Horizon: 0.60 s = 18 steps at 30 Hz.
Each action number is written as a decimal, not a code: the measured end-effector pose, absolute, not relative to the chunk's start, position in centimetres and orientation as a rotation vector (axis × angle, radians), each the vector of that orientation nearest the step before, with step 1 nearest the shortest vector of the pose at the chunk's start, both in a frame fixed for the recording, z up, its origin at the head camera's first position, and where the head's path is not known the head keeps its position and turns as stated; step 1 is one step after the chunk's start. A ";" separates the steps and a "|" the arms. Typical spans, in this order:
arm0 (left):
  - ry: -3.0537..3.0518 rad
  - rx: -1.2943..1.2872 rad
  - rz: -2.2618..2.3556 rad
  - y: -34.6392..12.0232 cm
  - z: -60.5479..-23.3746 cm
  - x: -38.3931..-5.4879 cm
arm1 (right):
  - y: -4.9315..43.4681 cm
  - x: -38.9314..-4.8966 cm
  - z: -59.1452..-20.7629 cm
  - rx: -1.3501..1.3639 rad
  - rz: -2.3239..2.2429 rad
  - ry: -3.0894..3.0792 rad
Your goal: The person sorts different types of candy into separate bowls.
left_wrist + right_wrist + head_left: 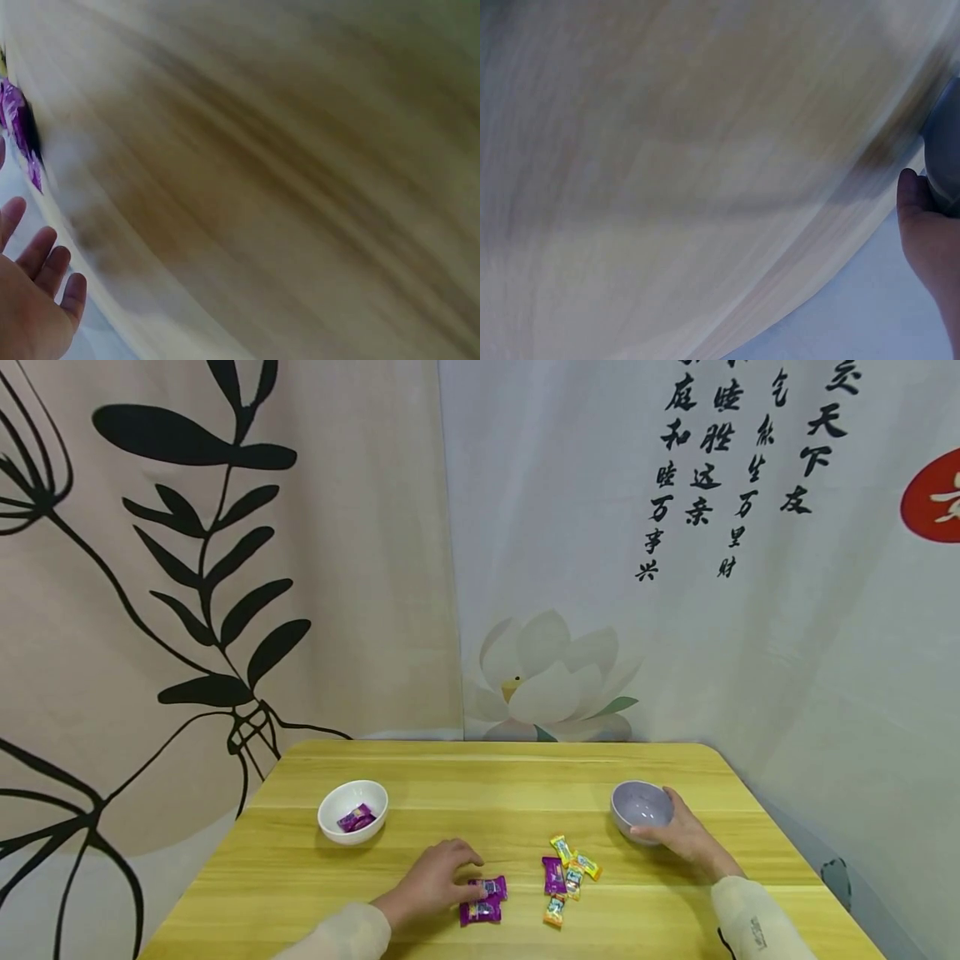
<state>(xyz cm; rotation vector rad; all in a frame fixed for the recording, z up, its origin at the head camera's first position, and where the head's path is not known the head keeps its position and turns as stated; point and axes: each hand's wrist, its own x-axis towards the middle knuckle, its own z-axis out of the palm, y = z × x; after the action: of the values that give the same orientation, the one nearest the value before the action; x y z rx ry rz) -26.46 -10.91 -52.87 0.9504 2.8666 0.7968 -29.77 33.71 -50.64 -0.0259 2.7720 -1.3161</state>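
My left hand [433, 878], fingers loosely spread, hovers at two purple-wrapped candies [480, 911] in the middle of the table. Its thumb overlaps the upper one in the head view; whether they touch, I cannot tell. The left wrist view shows that hand's fingers [54, 270] apart, with purple wrappers [16, 124] beyond them. On the right, a pale lavender bowl [641, 802] is held by my right hand [686, 837], thumb at the near side and fingers round the right side. Part of this bowl [943, 150] appears at the edge of the right wrist view.
A white bowl [330, 817] with purple candies [356, 818] inside stands at the left. Between the hands lies a cluster of several yellow candies [573, 878] with one purple candy [553, 876]. A printed curtain [375, 568] hangs behind the wooden table [480, 777].
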 end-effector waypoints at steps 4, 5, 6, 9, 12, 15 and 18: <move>2.864 0.969 0.760 -10.7 -53.2 -26.4 | 33.7 -29.8 -50.7 -0.029 -1.308 2.782; 2.868 0.976 0.751 -10.7 -53.2 -26.4 | 33.7 -29.8 -50.7 -0.030 -1.309 2.782; 2.871 0.985 0.747 -10.6 -53.2 -26.4 | 33.7 -29.8 -50.7 -0.032 -1.309 2.783; 2.897 1.016 0.730 -10.6 -53.1 -26.3 | 33.7 -29.8 -50.7 -0.038 -1.312 2.781; 2.924 1.045 0.704 -10.6 -53.1 -26.3 | 33.8 -29.8 -50.8 -0.041 -1.330 2.771; 2.944 1.062 0.688 -10.7 -53.3 -26.5 | 33.8 -29.9 -50.9 -0.043 -1.338 2.765; 2.951 1.072 0.672 -10.8 -53.5 -26.7 | 33.9 -30.0 -50.9 -0.036 -1.325 2.773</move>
<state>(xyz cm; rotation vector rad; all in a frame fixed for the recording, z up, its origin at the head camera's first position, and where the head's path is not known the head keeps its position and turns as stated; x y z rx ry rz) -26.74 -10.79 -53.46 1.0715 2.9510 0.6720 -29.98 33.87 -50.89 -0.0363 2.7731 -1.3248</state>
